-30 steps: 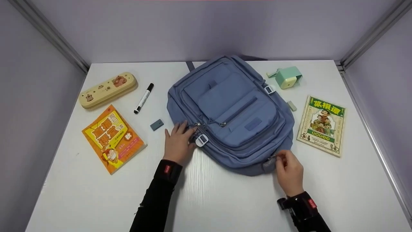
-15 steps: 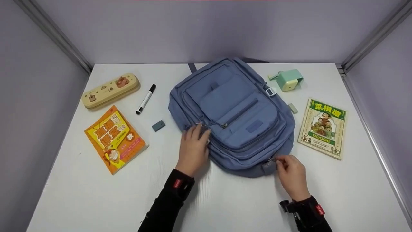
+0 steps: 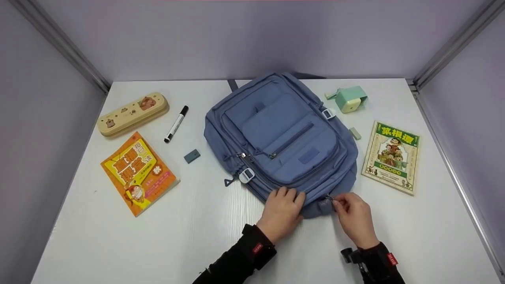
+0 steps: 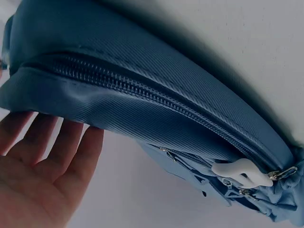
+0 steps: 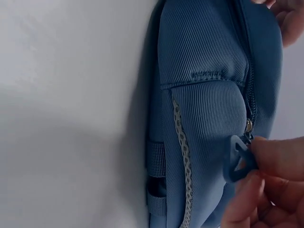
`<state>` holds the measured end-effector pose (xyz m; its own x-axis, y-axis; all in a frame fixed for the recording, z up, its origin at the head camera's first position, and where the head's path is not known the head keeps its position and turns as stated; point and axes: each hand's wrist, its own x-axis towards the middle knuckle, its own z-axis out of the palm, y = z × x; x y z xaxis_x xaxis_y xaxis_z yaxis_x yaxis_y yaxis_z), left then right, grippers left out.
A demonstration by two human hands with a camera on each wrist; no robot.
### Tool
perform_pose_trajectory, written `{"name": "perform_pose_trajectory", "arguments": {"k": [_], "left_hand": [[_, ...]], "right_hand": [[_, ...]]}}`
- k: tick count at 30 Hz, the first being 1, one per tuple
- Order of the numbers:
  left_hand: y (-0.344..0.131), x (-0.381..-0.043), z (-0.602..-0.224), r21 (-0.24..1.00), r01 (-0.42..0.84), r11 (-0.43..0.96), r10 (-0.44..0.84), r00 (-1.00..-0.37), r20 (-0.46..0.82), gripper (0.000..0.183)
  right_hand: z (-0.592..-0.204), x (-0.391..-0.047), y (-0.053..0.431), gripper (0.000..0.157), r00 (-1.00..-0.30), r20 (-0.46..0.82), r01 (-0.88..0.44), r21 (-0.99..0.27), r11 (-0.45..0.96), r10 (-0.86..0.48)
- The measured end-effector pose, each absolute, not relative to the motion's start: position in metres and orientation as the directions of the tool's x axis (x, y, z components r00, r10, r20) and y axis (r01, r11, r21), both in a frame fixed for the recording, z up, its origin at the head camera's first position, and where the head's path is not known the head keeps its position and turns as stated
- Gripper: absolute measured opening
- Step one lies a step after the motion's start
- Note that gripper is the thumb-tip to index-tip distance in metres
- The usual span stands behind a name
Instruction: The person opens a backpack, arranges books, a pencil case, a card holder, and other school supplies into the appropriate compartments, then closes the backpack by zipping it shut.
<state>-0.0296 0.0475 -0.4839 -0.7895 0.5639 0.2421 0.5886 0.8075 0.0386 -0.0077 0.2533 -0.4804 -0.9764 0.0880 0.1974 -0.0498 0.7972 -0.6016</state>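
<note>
Backpack (image 3: 290,108) blue, finely ribbed, white buckles (image 3: 247,175), triangular zipper pull (image 5: 229,162)

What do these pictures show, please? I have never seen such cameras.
There is no machine, only a person's left hand and right hand. A camera on the head takes the wide picture; one on each wrist takes a close picture. On the table lie a blue backpack, an orange book, a cream book, a yellow case, a marker, a sharpener, a dark block and a pale block. The right hand pinches a zipper pull; the left hand touches the backpack's near edge.
</note>
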Motion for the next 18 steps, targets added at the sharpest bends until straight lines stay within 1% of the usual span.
{"name": "perform_pose_trajectory", "arguments": {"k": [2, 4, 7, 10, 12, 14, 18], "left_hand": [[0.051, -0.029, -0.488, -0.019, 0.576, 0.817, 0.561, -0.788, 0.255, 0.056], [0.054, -0.03, -0.491, -0.071, 0.562, 0.824, 0.559, -0.786, 0.263, 0.049], [0.059, -0.032, -0.497, -0.124, 0.553, 0.824, 0.564, -0.776, 0.282, 0.027], [0.062, -0.037, -0.502, -0.142, 0.561, 0.815, 0.575, -0.758, 0.308, 0.007], [0.062, -0.04, -0.505, -0.148, 0.574, 0.805, 0.588, -0.741, 0.324, 0.003], [0.061, -0.042, -0.507, -0.151, 0.584, 0.798, 0.597, -0.726, 0.341, 0.005], [0.055, -0.044, -0.509, -0.119, 0.613, 0.781, 0.607, -0.701, 0.375, 0.004]], "right_hand": [[-0.481, -0.008, 0.252, 0.008, -0.976, 0.2, -0.055, -0.603, 0.796, 0.084], [-0.481, -0.008, 0.252, 0.009, -0.976, 0.204, -0.061, -0.603, 0.796, 0.08], [-0.483, -0.008, 0.252, 0.011, -0.975, 0.211, -0.071, -0.6, 0.797, 0.071], [-0.484, -0.009, 0.254, 0.012, -0.973, 0.22, -0.079, -0.598, 0.797, 0.069], [-0.485, -0.011, 0.256, 0.013, -0.972, 0.226, -0.082, -0.593, 0.801, 0.068], [-0.485, -0.013, 0.259, 0.013, -0.969, 0.236, -0.086, -0.582, 0.809, 0.066], [-0.484, -0.02, 0.266, 0.012, -0.967, 0.244, -0.082, -0.558, 0.826, 0.068]]}}
